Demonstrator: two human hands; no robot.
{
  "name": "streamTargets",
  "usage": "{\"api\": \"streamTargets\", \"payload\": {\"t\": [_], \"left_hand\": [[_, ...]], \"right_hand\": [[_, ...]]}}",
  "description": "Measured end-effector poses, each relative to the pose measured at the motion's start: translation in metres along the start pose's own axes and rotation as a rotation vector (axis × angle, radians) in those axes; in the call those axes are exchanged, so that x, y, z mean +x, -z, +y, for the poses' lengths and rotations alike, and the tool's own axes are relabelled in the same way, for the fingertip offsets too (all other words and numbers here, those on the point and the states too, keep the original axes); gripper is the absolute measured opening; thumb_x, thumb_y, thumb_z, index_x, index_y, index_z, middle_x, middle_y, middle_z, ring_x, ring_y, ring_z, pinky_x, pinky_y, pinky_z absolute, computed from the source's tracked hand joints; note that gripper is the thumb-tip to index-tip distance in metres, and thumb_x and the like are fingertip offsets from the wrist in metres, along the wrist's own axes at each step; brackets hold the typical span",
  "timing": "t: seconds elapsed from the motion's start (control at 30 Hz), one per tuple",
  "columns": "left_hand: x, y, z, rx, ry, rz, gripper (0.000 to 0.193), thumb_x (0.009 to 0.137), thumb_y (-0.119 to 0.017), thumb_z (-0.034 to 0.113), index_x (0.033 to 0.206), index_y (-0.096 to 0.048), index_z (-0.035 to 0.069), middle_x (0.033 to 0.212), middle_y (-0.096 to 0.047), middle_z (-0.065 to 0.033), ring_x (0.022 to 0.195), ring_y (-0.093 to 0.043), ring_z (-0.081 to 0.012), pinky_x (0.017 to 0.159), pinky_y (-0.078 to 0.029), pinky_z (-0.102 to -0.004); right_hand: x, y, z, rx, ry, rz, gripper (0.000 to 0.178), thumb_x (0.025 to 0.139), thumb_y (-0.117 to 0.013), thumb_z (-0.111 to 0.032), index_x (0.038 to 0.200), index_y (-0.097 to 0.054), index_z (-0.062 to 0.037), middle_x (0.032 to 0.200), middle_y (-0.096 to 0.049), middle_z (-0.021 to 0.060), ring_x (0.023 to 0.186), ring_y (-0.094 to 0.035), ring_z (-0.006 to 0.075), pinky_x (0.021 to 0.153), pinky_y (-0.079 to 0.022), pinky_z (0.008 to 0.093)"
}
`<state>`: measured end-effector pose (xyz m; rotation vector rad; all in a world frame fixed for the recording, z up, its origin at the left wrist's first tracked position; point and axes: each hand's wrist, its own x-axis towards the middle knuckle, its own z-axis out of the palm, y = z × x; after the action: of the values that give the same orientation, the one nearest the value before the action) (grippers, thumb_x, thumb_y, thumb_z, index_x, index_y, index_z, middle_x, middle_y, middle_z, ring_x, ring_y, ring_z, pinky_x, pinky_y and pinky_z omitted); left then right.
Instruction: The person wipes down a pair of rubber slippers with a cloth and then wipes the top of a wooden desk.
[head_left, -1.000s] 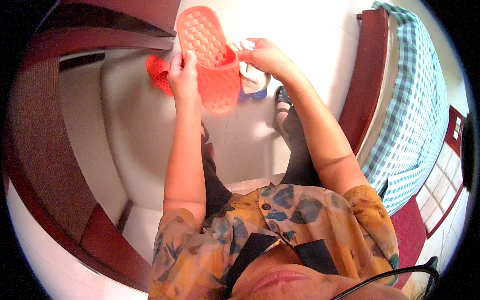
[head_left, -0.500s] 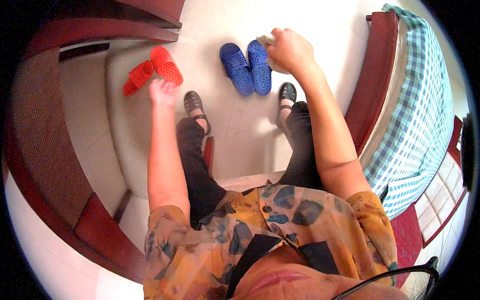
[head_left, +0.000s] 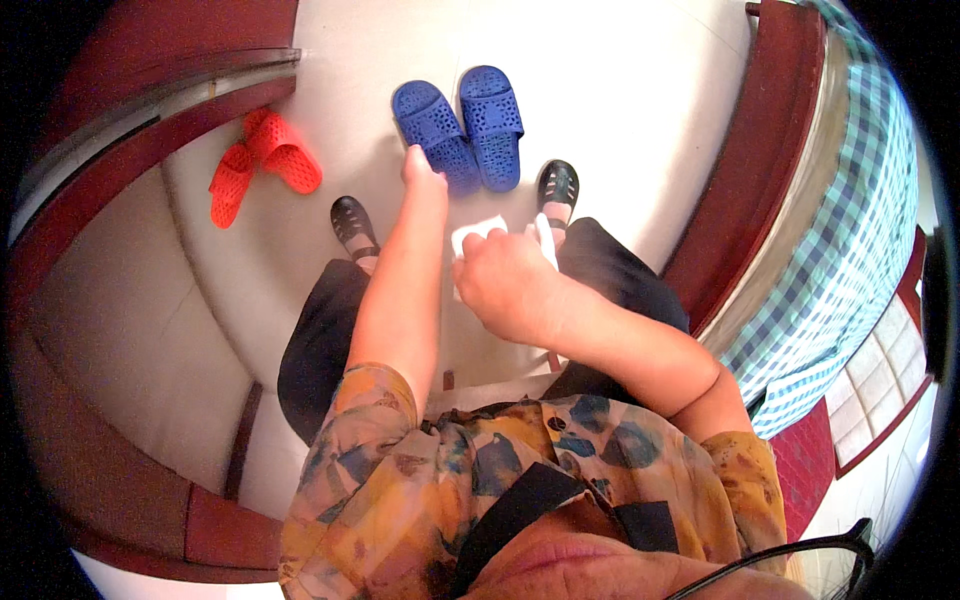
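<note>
My right hand (head_left: 508, 282) is closed around a crumpled white cloth (head_left: 478, 234). Part of the cloth sticks out on either side of my knuckles. It is held low between my knees, nearer to me than the pair of blue slippers. My left hand (head_left: 426, 178) reaches out to the left blue slipper (head_left: 430, 115), beside its heel end. One digit points up along the slipper's edge while the other fingers are hidden, so I cannot tell whether it touches or grips the slipper. The right blue slipper (head_left: 492, 125) lies next to it, both perforated, on the pale floor.
Two red slippers (head_left: 285, 155) lie askew at the left, by dark red furniture (head_left: 180, 130). My feet in black sandals (head_left: 558, 184) stand apart. To the right is a dark red wooden bed frame (head_left: 750, 170) with a checked sheet (head_left: 825, 260).
My right hand with the cloth has come back toward me and left, away from the blue slippers. My left hand has swung right, from near the red slippers to the blue ones. The view has shifted.
</note>
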<state>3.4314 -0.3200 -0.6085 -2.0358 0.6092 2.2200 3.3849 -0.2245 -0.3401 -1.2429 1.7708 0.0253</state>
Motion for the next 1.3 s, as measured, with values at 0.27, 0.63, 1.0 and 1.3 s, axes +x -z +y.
{"api": "streamTargets", "payload": {"t": [0.27,0.63,1.0,1.3], "left_hand": [[0.084,-0.005,-0.009,0.789,-0.202,0.411,0.078,0.073,-0.069,0.03,0.132,-0.03,-0.004,0.137,-0.032,-0.0234,0.129,-0.033,-0.0316,0.105,-0.031,-0.0373],[0.098,0.023,-0.01,0.876,-0.359,0.306,0.054,0.064,-0.076,0.029,0.105,-0.056,0.001,0.112,-0.054,-0.0182,0.1,-0.055,-0.0268,0.088,-0.043,-0.0379],[-0.203,0.024,0.136,0.489,-0.671,-0.331,0.049,0.085,-0.061,0.029,0.121,-0.045,0.001,0.109,-0.056,-0.007,0.096,-0.055,-0.0173,0.085,-0.043,-0.0339],[-0.276,0.017,0.105,0.327,-1.003,-0.351,0.045,0.084,-0.058,0.015,0.123,-0.044,-0.001,0.118,-0.053,-0.0085,0.106,-0.051,-0.0171,0.089,-0.041,-0.0299]], "right_hand": [[-0.015,0.009,0.041,-0.009,-0.068,0.197,0.015,0.068,-0.062,-0.016,0.079,-0.064,-0.0061,0.077,-0.058,0.0081,0.071,-0.058,0.0204,0.058,-0.047,0.0288],[-0.028,0.026,0.038,0.053,-0.153,0.218,0.014,0.066,-0.058,-0.008,0.079,-0.058,-0.003,0.078,-0.054,0.0109,0.072,-0.057,0.0242,0.06,-0.047,0.0342],[-0.038,0.069,0.042,0.287,-0.296,1.231,0.025,0.073,-0.066,-0.018,0.091,-0.059,-0.0024,0.082,-0.055,0.0116,0.071,-0.058,0.0291,0.062,-0.048,0.0373],[0.0,0.056,-0.051,0.411,0.14,1.471,0.022,0.069,-0.068,-0.022,0.084,-0.058,-0.0103,0.083,-0.054,0.0108,0.078,-0.058,0.0291,0.063,-0.049,0.0391]]}}
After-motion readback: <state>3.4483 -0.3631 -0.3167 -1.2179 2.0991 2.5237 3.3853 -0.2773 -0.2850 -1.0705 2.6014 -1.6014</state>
